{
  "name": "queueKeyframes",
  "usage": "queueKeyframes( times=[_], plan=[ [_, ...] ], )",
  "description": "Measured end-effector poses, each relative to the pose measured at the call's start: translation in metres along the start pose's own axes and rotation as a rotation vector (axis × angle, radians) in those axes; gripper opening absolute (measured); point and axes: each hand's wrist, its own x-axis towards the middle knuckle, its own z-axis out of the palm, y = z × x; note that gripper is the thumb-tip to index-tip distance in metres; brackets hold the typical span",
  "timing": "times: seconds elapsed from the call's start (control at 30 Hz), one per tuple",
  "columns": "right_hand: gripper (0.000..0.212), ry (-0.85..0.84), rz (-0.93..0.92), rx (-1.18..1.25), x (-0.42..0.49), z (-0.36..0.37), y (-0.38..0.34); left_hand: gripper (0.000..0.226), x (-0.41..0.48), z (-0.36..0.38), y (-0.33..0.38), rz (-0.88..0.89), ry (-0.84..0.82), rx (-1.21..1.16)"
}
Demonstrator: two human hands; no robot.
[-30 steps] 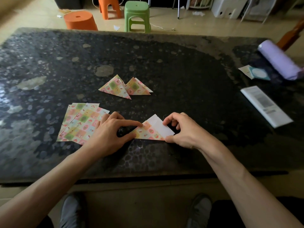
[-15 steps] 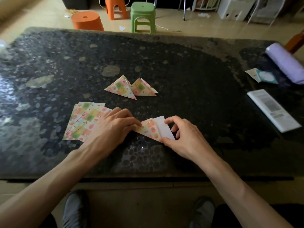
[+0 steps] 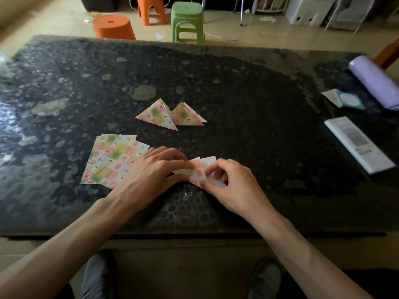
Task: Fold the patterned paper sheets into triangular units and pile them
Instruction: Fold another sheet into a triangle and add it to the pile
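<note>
A dark, speckled stone table [image 3: 237, 87] fills most of the frame. Left of centre lies a fanned stack of flat patterned sheets [image 3: 110, 160]. Above it, near the middle, two folded triangles [image 3: 158, 116] overlap side by side. A half-folded sheet [image 3: 197, 171] lies near the lower edge, white side showing. At far right are a white leaflet [image 3: 358, 143], a teal packet [image 3: 348, 100] and a lilac roll [image 3: 375, 80].

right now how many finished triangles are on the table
2: left triangle at the middle, right triangle tucked against its right side; more may be stacked hidden underneath.
</note>
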Motion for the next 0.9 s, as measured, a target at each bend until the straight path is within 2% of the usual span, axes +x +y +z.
queueKeyframes(
  times=[0.13,0.3,0.5,0.63,0.73,0.8,0.9],
  plan=[
    [0.016,-0.024,0.08,0.182,0.002,0.0,-0.001,0.03,0.0,0.004,-0.004,0.009,0.013,-0.057],
    [0.029,-0.089,0.142,0.407,0.002,0.005,-0.007,0.033,0.0,0.004,-0.002,0.014,0.024,-0.094],
    [0.028,-0.07,0.257,0.693,0.004,0.001,-0.01,0.044,-0.001,-0.005,0.004,0.076,0.007,-0.182],
    [0.027,-0.105,0.301,0.811,0.005,0.001,-0.01,0.02,-0.005,-0.007,0.011,0.149,0.106,-0.012],
    [0.024,-0.092,0.202,0.688,0.006,-0.005,-0.008,0.015,-0.009,-0.009,0.015,0.177,0.162,0.032],
    [0.035,-0.115,-0.002,0.414,0.008,-0.017,0.002,0.013,-0.011,-0.01,0.015,0.13,0.174,0.011],
    [0.05,-0.281,-0.269,0.029,0.007,-0.025,0.011,0.011,-0.014,-0.011,0.013,0.047,0.186,-0.042]
  ],
)
